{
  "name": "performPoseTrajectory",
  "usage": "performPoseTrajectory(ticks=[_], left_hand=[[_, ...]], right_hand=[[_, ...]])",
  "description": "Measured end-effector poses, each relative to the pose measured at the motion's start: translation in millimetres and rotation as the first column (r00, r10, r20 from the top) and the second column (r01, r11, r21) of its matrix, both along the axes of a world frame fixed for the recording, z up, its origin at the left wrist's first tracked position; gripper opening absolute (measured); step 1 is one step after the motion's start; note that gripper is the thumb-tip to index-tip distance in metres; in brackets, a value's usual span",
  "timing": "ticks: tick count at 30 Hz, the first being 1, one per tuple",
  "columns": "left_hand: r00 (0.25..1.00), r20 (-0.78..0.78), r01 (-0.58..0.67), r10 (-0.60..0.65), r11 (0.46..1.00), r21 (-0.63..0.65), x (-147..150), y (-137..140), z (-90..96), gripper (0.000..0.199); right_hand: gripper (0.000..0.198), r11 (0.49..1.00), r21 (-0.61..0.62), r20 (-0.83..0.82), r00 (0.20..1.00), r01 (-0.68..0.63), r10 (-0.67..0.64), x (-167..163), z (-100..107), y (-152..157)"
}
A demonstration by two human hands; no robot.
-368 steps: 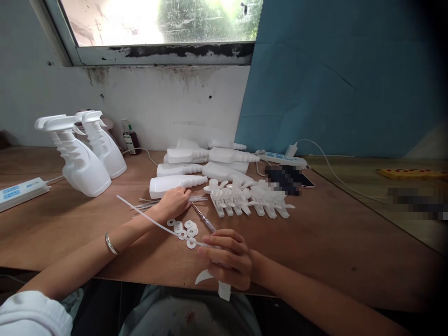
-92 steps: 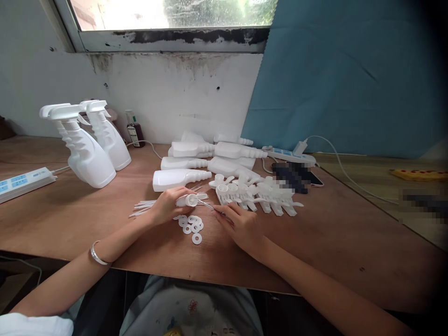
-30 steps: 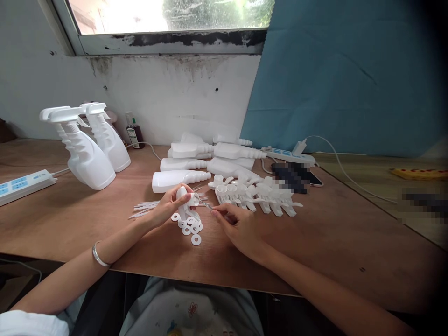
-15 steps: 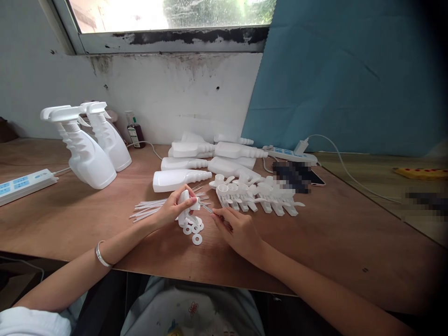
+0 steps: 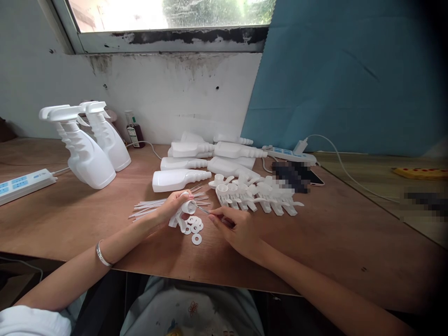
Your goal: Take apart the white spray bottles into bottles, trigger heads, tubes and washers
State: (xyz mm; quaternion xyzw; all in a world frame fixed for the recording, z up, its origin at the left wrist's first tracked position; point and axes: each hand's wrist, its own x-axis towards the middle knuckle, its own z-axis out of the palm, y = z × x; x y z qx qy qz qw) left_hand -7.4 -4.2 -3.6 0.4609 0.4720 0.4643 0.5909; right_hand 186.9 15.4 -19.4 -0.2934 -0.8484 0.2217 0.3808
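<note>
My left hand (image 5: 175, 206) is closed around a white spray trigger head (image 5: 178, 221), its round collar opening turned toward my right hand. In my right hand (image 5: 238, 229), thumb and fingers pinch slim metal tweezers (image 5: 202, 209), whose tip reaches the collar; the tip itself is too small to make out. Just below the trigger head lie several white ring washers (image 5: 196, 239) on the table. Thin white dip tubes (image 5: 147, 207) lie beside and behind my left hand. More white trigger heads (image 5: 259, 193) are piled to the right, beyond my right hand.
Several white bottles (image 5: 182, 180) lie on their sides at the back of the brown table (image 5: 315, 252). Assembled spray bottles (image 5: 91, 161) stand at left, near a power strip (image 5: 26, 184) and a small dark bottle (image 5: 135, 134). A phone (image 5: 297, 175) lies at right.
My left hand has tilted the trigger head, so its collar opening now faces more toward me and its trigger end points down-left. My right hand has shifted slightly left with the tweezers.
</note>
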Motion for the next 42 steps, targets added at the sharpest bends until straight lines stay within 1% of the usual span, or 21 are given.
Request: performPoseTrajectory(ticks=[7,11,16,19,22,26,29,32,34,37,39,42], left_hand=[[0.989,-0.137,0.033,-0.05,0.992,-0.125,-7.8,1.2,-1.6,0.025],[0.972,-0.175,0.122,-0.155,0.975,-0.186,-11.1,2.1,1.2,0.025],[0.955,-0.168,0.199,-0.245,0.948,-0.249,-16.6,1.9,5.1,0.019],[0.929,-0.201,0.247,-0.311,0.925,-0.288,-19.9,0.5,7.9,0.017],[0.913,-0.218,0.266,-0.345,0.908,-0.323,-23.6,1.1,7.3,0.016],[0.891,-0.244,0.3,-0.382,0.901,-0.312,-27.9,3.8,4.2,0.016],[0.888,-0.271,0.29,-0.372,0.909,-0.298,-28.1,4.1,6.1,0.015],[0.924,-0.221,0.244,-0.312,0.926,-0.287,-26.4,3.4,9.8,0.015],[0.952,-0.17,0.201,-0.254,0.939,-0.278,-25.1,3.4,10.2,0.014],[0.973,-0.106,0.171,-0.204,0.95,-0.263,-21.9,4.0,6.2,0.014],[0.984,-0.068,0.142,-0.163,0.96,-0.241,-17.7,4.3,2.2,0.018],[0.998,-0.034,0.051,-0.059,0.979,-0.196,-8.4,3.9,-1.6,0.025]], right_hand=[[0.02,0.998,-0.031,0.032,0.998,-0.056,0.057,1.1,3.8,1.4],[0.018,0.993,-0.076,0.031,0.995,-0.09,0.092,2.2,3.1,2.8],[0.018,0.989,-0.089,0.04,0.992,-0.117,0.121,2.4,3.0,3.1],[0.02,0.984,-0.096,0.058,0.986,-0.153,0.159,2.6,5.8,3.1],[0.019,0.98,-0.095,0.068,0.981,-0.177,0.184,3.0,7.8,3.4],[0.016,0.974,-0.044,0.136,0.964,-0.223,0.227,2.9,4.0,3.5],[0.016,0.966,0.075,0.173,0.958,-0.246,0.23,2.6,-0.7,2.8],[0.019,0.966,0.183,0.118,0.98,-0.181,0.161,2.8,-2.4,2.3],[0.019,0.966,0.222,0.093,0.989,-0.129,0.111,2.8,-2.2,2.2],[0.02,0.96,0.267,0.109,0.992,-0.088,0.06,1.8,-3.4,1.8],[0.021,0.957,0.287,0.123,0.992,-0.048,0.013,0.6,-5.5,0.8],[0.02,0.955,0.294,0.126,0.99,0.03,-0.07,-1.0,-8.6,-1.2]])
